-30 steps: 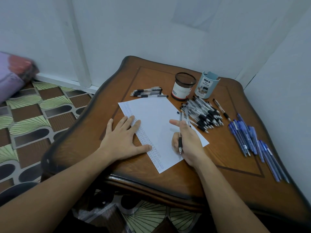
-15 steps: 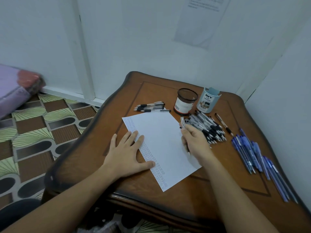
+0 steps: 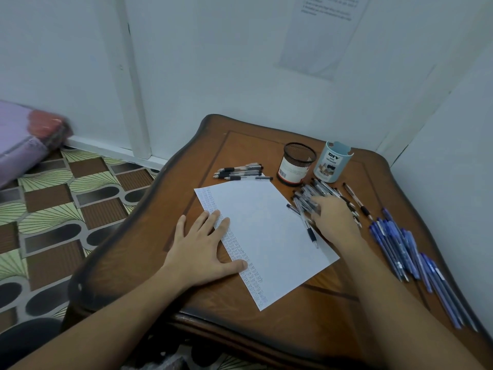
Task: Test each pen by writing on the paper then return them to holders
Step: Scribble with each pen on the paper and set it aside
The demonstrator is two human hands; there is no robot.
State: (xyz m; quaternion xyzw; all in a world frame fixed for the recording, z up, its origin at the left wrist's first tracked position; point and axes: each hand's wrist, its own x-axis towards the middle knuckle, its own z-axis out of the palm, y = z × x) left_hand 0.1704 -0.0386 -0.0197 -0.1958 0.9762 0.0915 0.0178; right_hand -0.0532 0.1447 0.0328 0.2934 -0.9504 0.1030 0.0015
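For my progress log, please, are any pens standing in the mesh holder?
No, the mesh holder shows nothing above its rim.

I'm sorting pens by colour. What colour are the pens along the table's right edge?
Those pens are blue; the head view shows them.

The light-blue holder (image 3: 332,162) near the bench's far edge reads "DIY" in bold, with smaller lines below that look like "DESK ORGANIZER". The mesh holder (image 3: 296,164) beside it carries a white label (image 3: 290,170) with a barcode, its print too small. Writing on the paper (image 3: 266,236) and the wall sheet (image 3: 320,36) is illegible.
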